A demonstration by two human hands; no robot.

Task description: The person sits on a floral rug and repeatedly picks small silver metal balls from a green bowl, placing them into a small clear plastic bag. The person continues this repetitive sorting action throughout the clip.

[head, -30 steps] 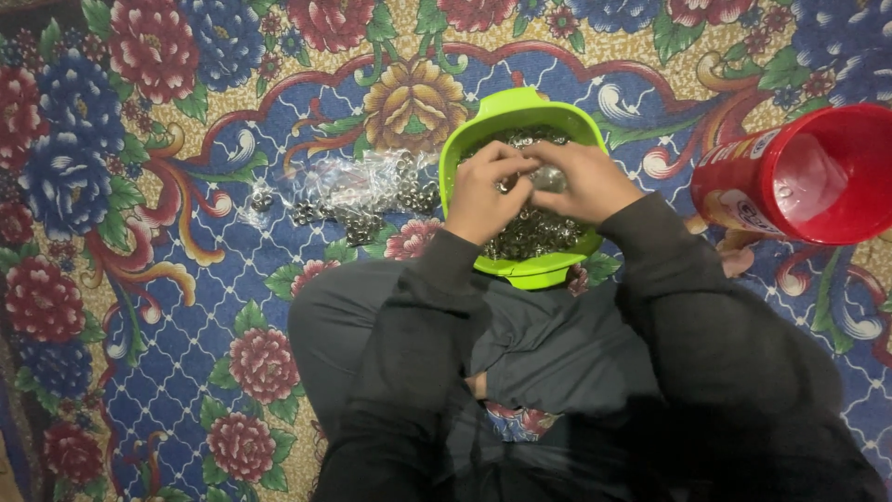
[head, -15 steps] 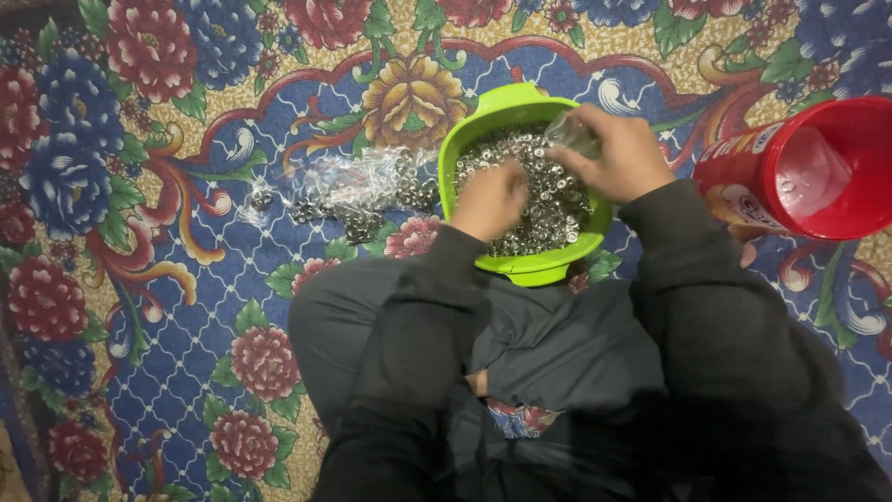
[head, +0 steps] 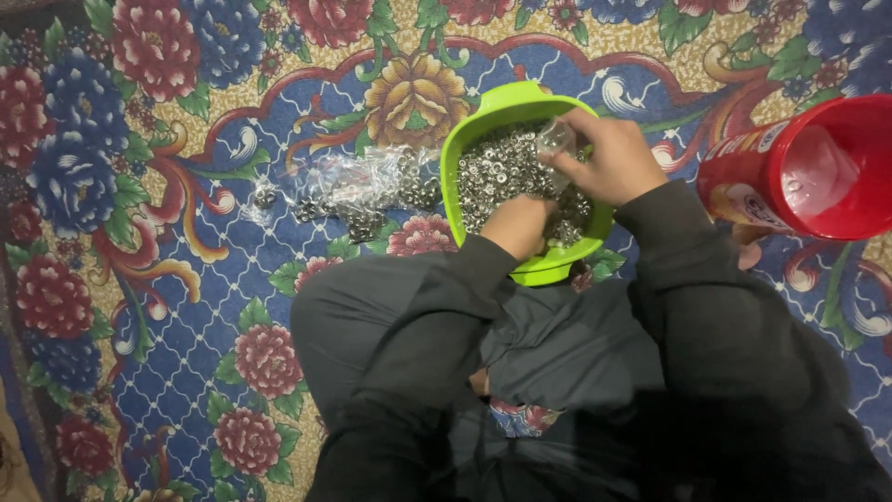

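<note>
**Both hands in the green bowl**

Head view: the left hand (head: 518, 223) is curled down into the small metal pieces (head: 497, 167) filling the green bowl (head: 452, 163) on the flowered carpet (head: 139, 232); whether it grips any, I can't tell. The right hand (head: 609, 160) pinches a small clear bag (head: 556, 138) over the bowl.

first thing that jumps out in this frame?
The bright green bowl at centre, heaped with small silvery metal pieces, with both hands in it: the left hand low in the pile, the right hand pinching a small clear bag. A red canister lies open at right, all on a flowered rug.
</note>
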